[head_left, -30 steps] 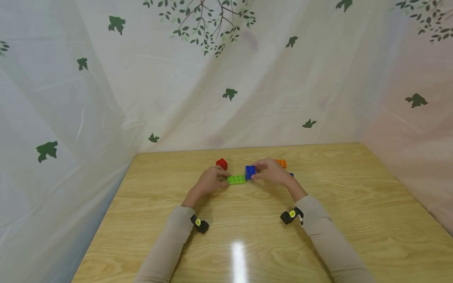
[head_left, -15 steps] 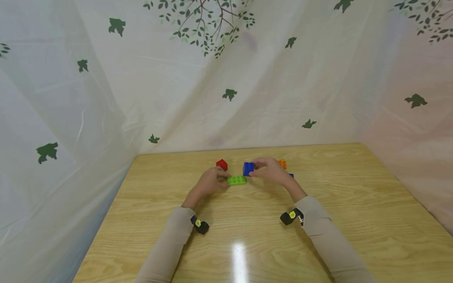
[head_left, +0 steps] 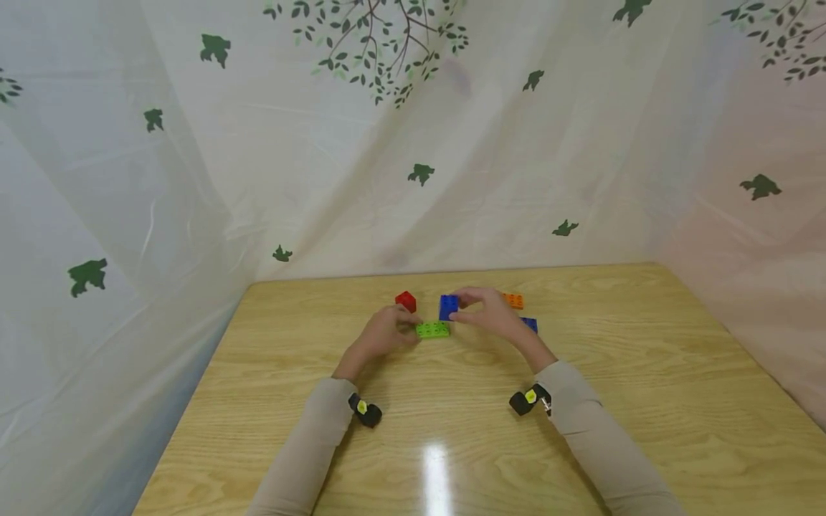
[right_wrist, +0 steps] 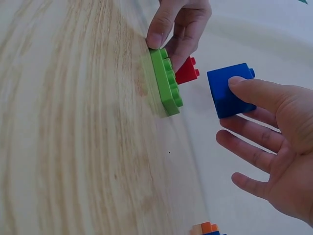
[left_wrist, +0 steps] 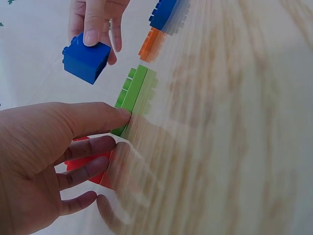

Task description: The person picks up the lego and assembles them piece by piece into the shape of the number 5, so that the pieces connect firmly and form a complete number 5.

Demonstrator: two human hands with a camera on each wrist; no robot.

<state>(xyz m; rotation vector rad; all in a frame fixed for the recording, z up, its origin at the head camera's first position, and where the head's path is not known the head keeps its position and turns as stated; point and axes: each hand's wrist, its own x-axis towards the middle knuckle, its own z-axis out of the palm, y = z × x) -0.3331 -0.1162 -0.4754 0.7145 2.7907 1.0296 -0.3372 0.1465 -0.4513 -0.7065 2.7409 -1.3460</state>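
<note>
Five bricks: one green (head_left: pixel 432 330), one red (head_left: pixel 406 300), one orange (head_left: pixel 514 301), two blue (head_left: pixel 448 307) (head_left: pixel 530 325).

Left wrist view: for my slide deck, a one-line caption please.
Left hand steadies green brick; right hand holds blue brick above it.

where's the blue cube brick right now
In the head view the blue cube brick sits mid-table, pinched in the right hand and lifted just above the right end of the green flat brick, with the red brick to its left.

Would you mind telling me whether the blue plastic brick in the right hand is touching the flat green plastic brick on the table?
Apart: the left wrist view shows the blue plastic brick held clear of the flat green plastic brick.
</note>
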